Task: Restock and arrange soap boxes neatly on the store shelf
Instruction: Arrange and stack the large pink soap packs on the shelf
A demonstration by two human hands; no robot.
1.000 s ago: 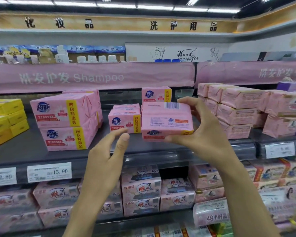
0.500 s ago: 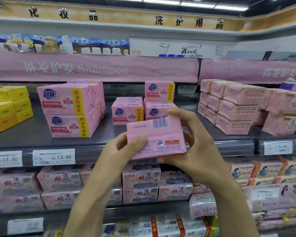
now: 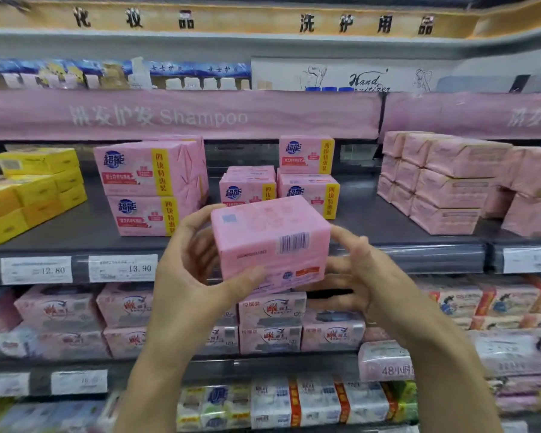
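Note:
A pink soap box (image 3: 270,242) with a barcode on its near face is held in front of the dark shelf (image 3: 372,220). My left hand (image 3: 194,276) grips its left side, thumb along the bottom edge. My right hand (image 3: 359,276) touches its right side with fingers spread underneath. Behind it, on the shelf, sit a two-high stack of pink soap boxes (image 3: 147,189) at the left and a smaller group of the same boxes (image 3: 306,179) in the middle.
Yellow boxes (image 3: 32,189) fill the shelf's left end and paler pink packs (image 3: 444,179) the right. Price tags (image 3: 122,268) line the shelf edge. A pink banner (image 3: 175,115) hangs above. Lower shelves hold more soap packs (image 3: 269,323).
The box came off the middle stack toward me and lower, and was turned so its barcode face points at me. My left hand took hold of it; my right hand's grip loosened.

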